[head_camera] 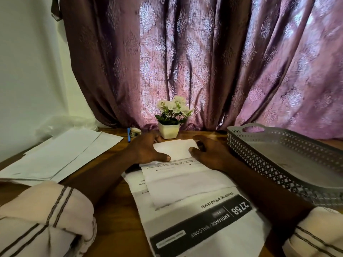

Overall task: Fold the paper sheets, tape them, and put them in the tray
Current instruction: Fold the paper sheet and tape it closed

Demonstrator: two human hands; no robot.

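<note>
A printed paper sheet (185, 184) lies on the wooden table in front of me, its far end folded back toward me into a white flap (175, 150). My left hand (146, 148) presses the left side of that flap, thumb lying along the fold. My right hand (209, 152) presses the flap's right side, thumb on the paper. A second printed sheet (204, 230) with a dark banner lies underneath, nearer to me. The grey perforated tray (259, 164) stands at the right, with nothing visible inside. A tape roll (135, 132) sits at the back.
A stack of white sheets (61, 156) lies at the left. A blue pen (128, 134) rests beside the tape roll. A small white pot of white flowers (169, 125) stands behind my hands. A purple curtain (204, 62) hangs along the table's far edge.
</note>
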